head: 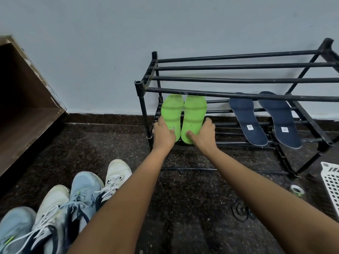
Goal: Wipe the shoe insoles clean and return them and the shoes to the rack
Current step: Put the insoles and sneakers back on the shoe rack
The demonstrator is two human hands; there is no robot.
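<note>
L hand [163, 133], R hand [204, 133] — green insoles [172, 111]

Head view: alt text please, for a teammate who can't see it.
The left hand grips the left green insole and the right hand the right green insole, on the lower shelf of the black shoe rack. Two navy insoles lie further right on it; four sneakers sit on the floor.

You look at: green insoles [192, 114] bright lime, plain. navy insoles [245, 114] dark blue, small white square label on each. rack [238, 93] black, pale scuff specks. floor [192, 189] dark brown-black, fine light speckle. wall [91, 52] pale grey-blue. light blue shoes [84, 187], lime accent. white shoes [117, 171], navy trim, white laces. basket [332, 180] white lattice. cabinet [27, 107] brown.
</note>
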